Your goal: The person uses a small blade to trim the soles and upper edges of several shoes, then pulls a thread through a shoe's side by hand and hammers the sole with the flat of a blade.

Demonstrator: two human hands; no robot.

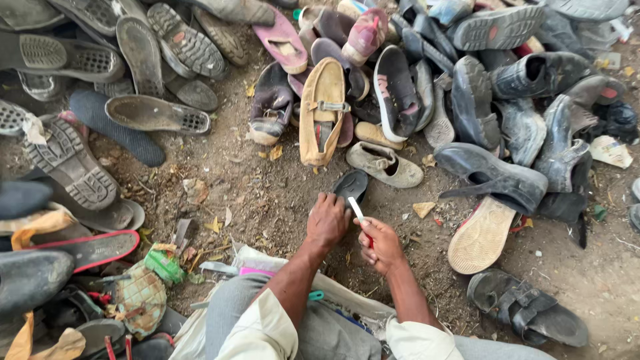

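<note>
My left hand (pixel 327 220) is closed down on the near end of a small black shoe sole (pixel 351 185), pinning it flat to the dirt ground (pixel 267 193). My right hand (pixel 379 243) has a closed grip on a thin tool w/ a white tip and red handle (pixel 360 217), tip aimed at the sole's edge right by my left fingers. Can't tell if it's a blade or a brush; too small to see.

Risks, as I judge them: tip sits v. close to my left fingertips, so a slip off the sole's edge could run it into them, esp. if it's sharp. Sole is only held at one end, so the far end could pivot or lift under a push. Ground is loose dirt w/ leaf bits, so grit could get under or onto the sole.

The sole: black, narrow, oval, lying flat just in front of my knees, far end pointing toward the shoe heap. Looks thin & worn; surface detail is hidden.

Around it: a grey worn shoe (pixel 385 165) just past the sole, a tan slipper (pixel 323 110) beyond that, a pale upturned sole (pixel 481 235) to the right, black sandals (pixel 527 310) near my right knee, and a pile of old shoes across the top.
</note>
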